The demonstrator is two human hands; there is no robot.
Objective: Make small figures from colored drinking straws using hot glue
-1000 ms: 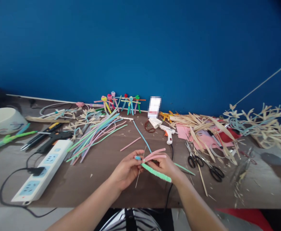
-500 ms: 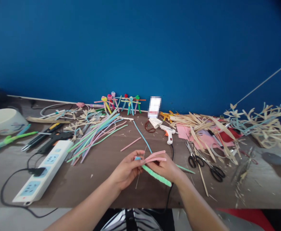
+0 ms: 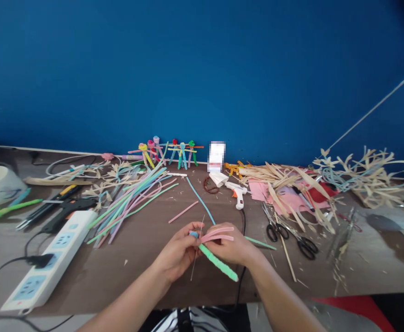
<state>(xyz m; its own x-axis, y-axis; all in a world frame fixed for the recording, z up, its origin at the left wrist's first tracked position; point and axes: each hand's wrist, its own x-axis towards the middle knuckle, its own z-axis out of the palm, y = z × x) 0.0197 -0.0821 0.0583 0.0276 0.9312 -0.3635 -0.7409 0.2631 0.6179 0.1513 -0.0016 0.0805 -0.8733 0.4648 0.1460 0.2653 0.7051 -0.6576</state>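
Both my hands are together above the brown tabletop [image 3: 125, 276]. My left hand [image 3: 177, 252] pinches a small blue pipe cleaner end [image 3: 194, 234] and a thin bare wire [image 3: 195, 266]. My right hand [image 3: 231, 246] holds a pink pipe cleaner [image 3: 217, 235] bent into a loop. A thick green twisted pipe cleaner [image 3: 219, 263] runs down and right from between my hands. A long blue pipe cleaner [image 3: 200, 200] lies on the table, its near end hidden behind my right hand. A short pink piece [image 3: 183, 212] lies nearby.
A loose pile of pastel pipe cleaners [image 3: 132, 207] lies left of my hands, beside a white power strip [image 3: 46, 258]. A white glue gun [image 3: 238, 193] and black-handled scissors [image 3: 276, 232] lie ahead and right, by heaped palm-leaf strips [image 3: 284, 182]. A black cord [image 3: 242, 267] runs under my right hand.
The whole scene has shifted left in view as my head turned. The green pipe cleaner now slants more steeply downward. My grip on the pieces looks unchanged.
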